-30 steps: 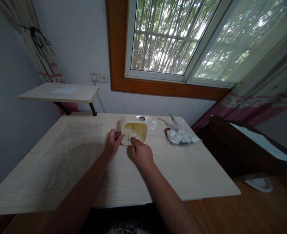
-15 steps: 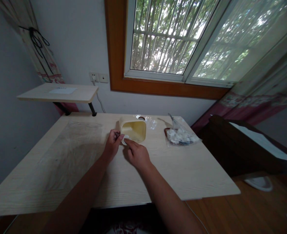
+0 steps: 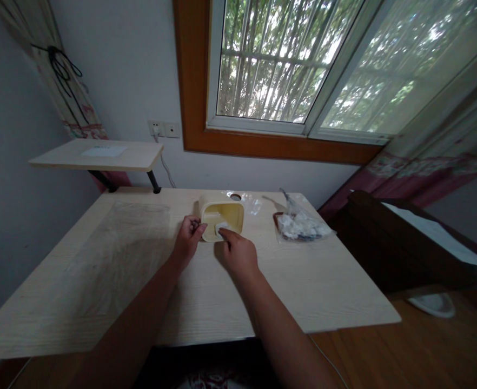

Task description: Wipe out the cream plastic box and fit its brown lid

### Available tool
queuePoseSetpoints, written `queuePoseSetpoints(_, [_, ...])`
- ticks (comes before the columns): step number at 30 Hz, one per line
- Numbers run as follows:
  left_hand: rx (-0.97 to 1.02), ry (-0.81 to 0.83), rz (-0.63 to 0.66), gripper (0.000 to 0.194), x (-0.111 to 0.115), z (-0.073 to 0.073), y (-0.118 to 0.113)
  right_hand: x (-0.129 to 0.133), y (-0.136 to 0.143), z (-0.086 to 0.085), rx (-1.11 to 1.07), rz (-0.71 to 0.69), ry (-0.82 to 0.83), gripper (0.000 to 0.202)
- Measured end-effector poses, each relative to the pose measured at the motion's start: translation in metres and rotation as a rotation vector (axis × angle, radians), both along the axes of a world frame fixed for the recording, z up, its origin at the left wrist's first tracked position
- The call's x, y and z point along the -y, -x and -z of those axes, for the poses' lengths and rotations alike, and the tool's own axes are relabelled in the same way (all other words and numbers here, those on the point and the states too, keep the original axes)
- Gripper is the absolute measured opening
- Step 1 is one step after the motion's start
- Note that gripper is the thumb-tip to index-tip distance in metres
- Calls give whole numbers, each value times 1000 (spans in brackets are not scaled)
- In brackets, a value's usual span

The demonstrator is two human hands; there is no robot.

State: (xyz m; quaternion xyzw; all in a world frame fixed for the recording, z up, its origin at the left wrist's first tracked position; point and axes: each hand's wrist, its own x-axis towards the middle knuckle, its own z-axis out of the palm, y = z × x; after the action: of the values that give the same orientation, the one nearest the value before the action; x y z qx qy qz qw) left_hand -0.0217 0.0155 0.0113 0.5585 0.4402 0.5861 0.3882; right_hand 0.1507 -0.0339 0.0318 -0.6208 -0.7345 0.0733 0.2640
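A pale yellow plastic container lies with its open side facing me on the wooden desk. At its left near corner is my left hand, the thumb along the edge and the other fingers curled, closed on the rim. My right hand pinches a small white pad at the container's near wall. The pad lies just inside the opening, under the fingertips; whether it is cotton or tissue I cannot tell.
To the right sits a clear plastic bag with white fluffy material and something dark inside. A clear plastic sheet covers the desk's left part. Behind it stands a raised shelf bearing a paper. A cable hole is behind the container.
My right hand has moved right with the white pad, from the container's left near corner to inside the near wall. My left hand has stayed at the corner.
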Motion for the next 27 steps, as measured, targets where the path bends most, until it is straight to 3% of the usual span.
queuePoseSetpoints(5, [17,-7,9,23,-2,3,0,1,0,-4,41,56,24,46])
queuePoseSetpoints(27, [-22,16,-54,24,-3,0,2,1,2,-2,35,36,14,46])
